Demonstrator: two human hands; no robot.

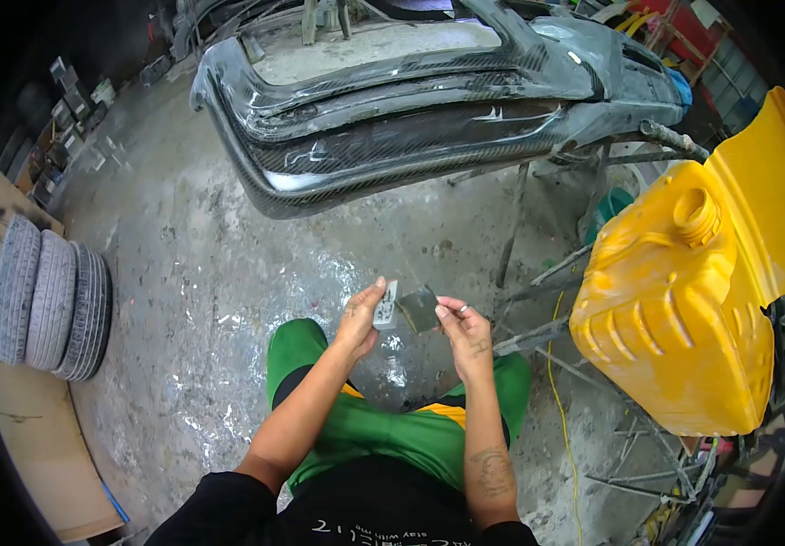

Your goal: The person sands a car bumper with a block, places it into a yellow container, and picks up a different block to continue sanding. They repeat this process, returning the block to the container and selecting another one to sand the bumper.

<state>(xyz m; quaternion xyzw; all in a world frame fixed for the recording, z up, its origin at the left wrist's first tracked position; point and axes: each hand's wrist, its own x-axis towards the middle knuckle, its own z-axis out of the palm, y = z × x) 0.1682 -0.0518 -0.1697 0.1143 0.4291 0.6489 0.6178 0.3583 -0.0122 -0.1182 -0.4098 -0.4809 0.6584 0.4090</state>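
In the head view, my left hand (358, 320) is closed on a small white piece with dark print (386, 306), thumb at its upper edge. Pinched by one corner between the thumb and fingers of my right hand (465, 329) is a dark grey square sheet (418, 310) that looks like sandpaper. The two pieces are side by side in front of my knees, over the wet floor. Beyond them, a carbon-fibre car bumper (401, 136) with a dull grey film over parts of it rests on a metal stand (512, 227).
To the right stands a large yellow jerrycan (674, 318) with an open neck, close to my right arm. A yellow cord (556, 400) runs along the concrete floor (165, 273). Several tyres (51, 300) lean at the left, against a tan board (46, 437). A green bucket (612, 207) sits behind the stand.
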